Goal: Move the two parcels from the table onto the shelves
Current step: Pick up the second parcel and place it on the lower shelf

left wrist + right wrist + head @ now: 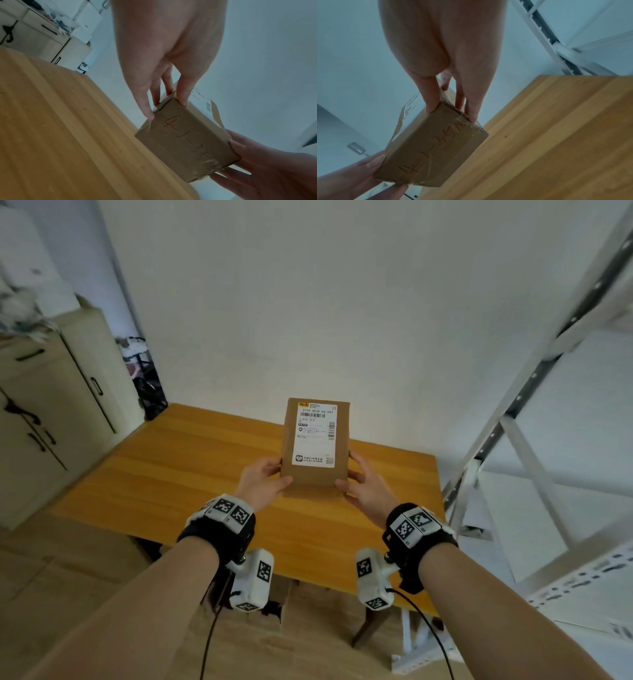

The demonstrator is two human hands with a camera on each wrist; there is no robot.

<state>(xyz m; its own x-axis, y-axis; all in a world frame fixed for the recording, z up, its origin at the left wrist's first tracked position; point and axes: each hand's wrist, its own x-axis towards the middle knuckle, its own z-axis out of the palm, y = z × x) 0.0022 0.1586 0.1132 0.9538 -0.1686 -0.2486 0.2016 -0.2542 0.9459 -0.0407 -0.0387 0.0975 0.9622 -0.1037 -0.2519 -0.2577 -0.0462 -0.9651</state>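
Head view — both hands, left [262,479] and right [364,487], pinching cardboard parcel [313,453] by its sides, above table [171,474].

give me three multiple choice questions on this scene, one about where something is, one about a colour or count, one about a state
1. Where is the metal shelf rack relative to the table?
A. to its right
B. to its left
C. under it

2. How many parcels are in view?
A. one
B. two
C. three

3. What is the state of the parcel?
A. lying flat on the table, untouched
B. held up off the table between both hands
C. already set on a shelf

Answers:
1. A, the head view shows the rack's uprights at the table's right edge.
2. A, only one brown box with a white label appears in any view.
3. B, the left hand and right hand each have a grip on a lower corner, and the wrist views show the box clear of the tabletop.
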